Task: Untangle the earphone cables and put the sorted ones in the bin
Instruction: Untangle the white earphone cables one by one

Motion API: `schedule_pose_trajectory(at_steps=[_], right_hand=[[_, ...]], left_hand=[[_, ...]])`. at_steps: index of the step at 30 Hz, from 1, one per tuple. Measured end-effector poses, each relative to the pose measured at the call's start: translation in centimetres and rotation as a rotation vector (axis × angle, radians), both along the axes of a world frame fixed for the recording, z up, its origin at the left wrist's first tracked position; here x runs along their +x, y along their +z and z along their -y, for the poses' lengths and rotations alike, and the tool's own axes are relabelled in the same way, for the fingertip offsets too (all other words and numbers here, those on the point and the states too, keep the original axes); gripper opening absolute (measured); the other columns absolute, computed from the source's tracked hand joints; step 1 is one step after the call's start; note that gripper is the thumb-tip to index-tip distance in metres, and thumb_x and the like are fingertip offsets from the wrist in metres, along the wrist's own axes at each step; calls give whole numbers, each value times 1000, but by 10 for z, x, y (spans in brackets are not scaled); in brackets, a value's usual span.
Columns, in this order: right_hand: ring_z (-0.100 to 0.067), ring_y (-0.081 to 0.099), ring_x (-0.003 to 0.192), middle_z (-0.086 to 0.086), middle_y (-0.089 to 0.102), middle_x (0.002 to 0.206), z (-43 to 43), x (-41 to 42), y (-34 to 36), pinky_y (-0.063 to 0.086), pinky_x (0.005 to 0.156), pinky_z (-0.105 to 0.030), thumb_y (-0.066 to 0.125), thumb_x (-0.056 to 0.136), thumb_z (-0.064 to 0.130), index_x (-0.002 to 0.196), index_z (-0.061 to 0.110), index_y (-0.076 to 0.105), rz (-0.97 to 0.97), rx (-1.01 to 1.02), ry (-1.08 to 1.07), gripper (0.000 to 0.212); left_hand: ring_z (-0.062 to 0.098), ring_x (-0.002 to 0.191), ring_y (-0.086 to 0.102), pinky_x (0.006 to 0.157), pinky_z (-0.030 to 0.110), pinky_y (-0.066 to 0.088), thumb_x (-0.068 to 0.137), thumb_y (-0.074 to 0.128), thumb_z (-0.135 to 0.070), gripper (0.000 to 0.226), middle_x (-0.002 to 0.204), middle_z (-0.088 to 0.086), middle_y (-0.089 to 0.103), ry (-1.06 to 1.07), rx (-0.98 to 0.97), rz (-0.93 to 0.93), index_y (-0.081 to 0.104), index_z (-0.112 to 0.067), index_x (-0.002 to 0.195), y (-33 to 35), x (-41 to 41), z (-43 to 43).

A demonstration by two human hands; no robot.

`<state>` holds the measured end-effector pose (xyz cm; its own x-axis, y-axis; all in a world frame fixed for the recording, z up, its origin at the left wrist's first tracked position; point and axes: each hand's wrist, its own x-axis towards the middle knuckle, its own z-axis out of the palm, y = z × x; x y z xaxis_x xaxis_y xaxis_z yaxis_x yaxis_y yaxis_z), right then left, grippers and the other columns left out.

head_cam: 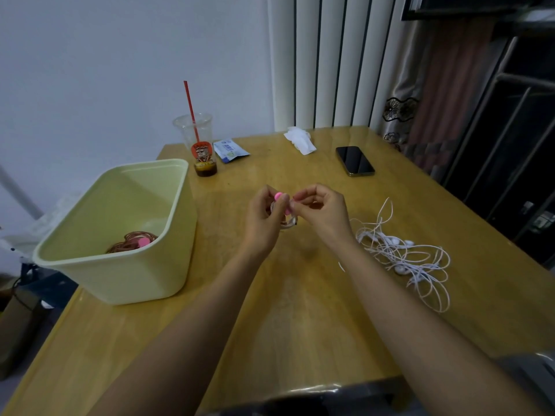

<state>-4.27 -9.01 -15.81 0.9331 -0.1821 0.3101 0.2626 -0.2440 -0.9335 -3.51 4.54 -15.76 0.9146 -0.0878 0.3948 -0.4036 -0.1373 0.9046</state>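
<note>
Both forearms reach out over the wooden table, to the right of the pale green bin.

Farther from the bin than either arm, a loose tangle of white earphone cables lies flat on the table. Its long axis runs from a looped near end toward a single strand that points away from the person, and several earbuds sit in its middle.

Between the tangle and the bin, the two hands meet above the table. The left hand has its fingers curled around a small white cable coil, with the thumb against a pink tie at the top. The coil hangs roughly upright below the tie, and a dark tip at its lower edge points away from the bin. The right hand pinches the same bundle between thumb and fingertips, its other fingers curled; I cannot tell whether it has the tie or the cable.

Inside the bin, against its near wall, lies a brown cable coil with a pink piece on it.

Just behind the bin's far right corner stands a clear cup with a red straw leaning toward the bin. Beyond that, going away from the bin, come a blue-and-white packet, crumpled tissue and a dark phone lying flat.
</note>
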Motion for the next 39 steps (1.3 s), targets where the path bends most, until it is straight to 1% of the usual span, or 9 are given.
schedule_pose_trajectory(at_steps=[8, 16, 18, 22, 25, 29, 31, 35, 39], right_hand=[[-16, 68, 79, -6, 67, 82, -7, 2, -2, 58, 77, -30, 74, 83, -2, 85, 12, 61, 30, 138, 148, 19], [-12, 67, 78, 0, 65, 83, -19, 6, -4, 58, 70, -31, 74, 86, 6, 85, 9, 60, 242, -292, -38, 13], [-11, 62, 80, 1, 59, 93, -21, 8, -5, 55, 69, -21, 72, 86, 7, 88, 9, 57, 267, -367, -90, 16], [-9, 54, 92, 4, 46, 111, -20, 11, -2, 39, 67, -3, 64, 94, 20, 107, 11, 56, 100, -458, -86, 17], [-10, 57, 91, 2, 58, 103, -17, 14, 0, 45, 76, -20, 56, 99, 20, 108, 12, 65, -45, -520, 16, 15], [-1, 57, 61, 10, 63, 67, -7, 12, 1, 45, 60, -21, 60, 98, 24, 82, 19, 67, -202, -255, 211, 18], [-5, 59, 68, 5, 67, 75, 1, 13, 0, 48, 64, -19, 67, 93, 20, 93, 15, 70, -248, -105, 255, 6], [-20, 69, 98, -11, 71, 102, 11, 14, -3, 55, 90, -31, 65, 91, 5, 115, -3, 65, -360, 223, 451, 25], [-10, 66, 83, -4, 71, 91, 19, 7, 2, 53, 71, -19, 58, 94, 2, 106, 0, 66, -398, 452, 539, 16]], left_hand=[[16, 60, 61, 58, 27, 52, 98, 57, -14, 17, 68, 9, 61, -1, -98, -35, 54, 1, 89, -2, 1, -4], [3, 66, 63, 62, 19, 50, 95, 62, -22, 18, 75, 3, 69, 125, -55, -86, 66, -4, 93, -3, 6, -2], [2, 65, 63, 59, 17, 49, 95, 62, -18, 18, 74, 3, 69, 89, -83, -74, 66, 0, 93, 1, 2, -1], [2, 59, 59, 55, 15, 45, 95, 62, -15, 21, 66, -2, 64, -15, -71, -52, 66, 4, 89, 0, -1, -2], [1, 57, 56, 54, 14, 43, 96, 60, -16, 24, 65, -3, 63, -43, -98, -61, 66, 7, 92, 2, -2, -2], [2, 58, 55, 56, 16, 44, 99, 55, -18, 28, 75, 5, 67, -94, -168, -113, 66, 7, 92, 3, -2, -6], [4, 60, 56, 58, 17, 45, 100, 54, -20, 27, 78, 6, 68, -126, -175, -142, 67, 3, 91, 3, -3, -9], [6, 66, 62, 62, 17, 48, 101, 51, -18, 24, 78, 2, 69, -198, -196, -186, 66, -1, 92, 4, -4, -8], [1, 58, 50, 58, 15, 41, 101, 50, -20, 23, 68, -9, 61, -164, -157, -186, 63, -6, 88, 3, -1, -9]])
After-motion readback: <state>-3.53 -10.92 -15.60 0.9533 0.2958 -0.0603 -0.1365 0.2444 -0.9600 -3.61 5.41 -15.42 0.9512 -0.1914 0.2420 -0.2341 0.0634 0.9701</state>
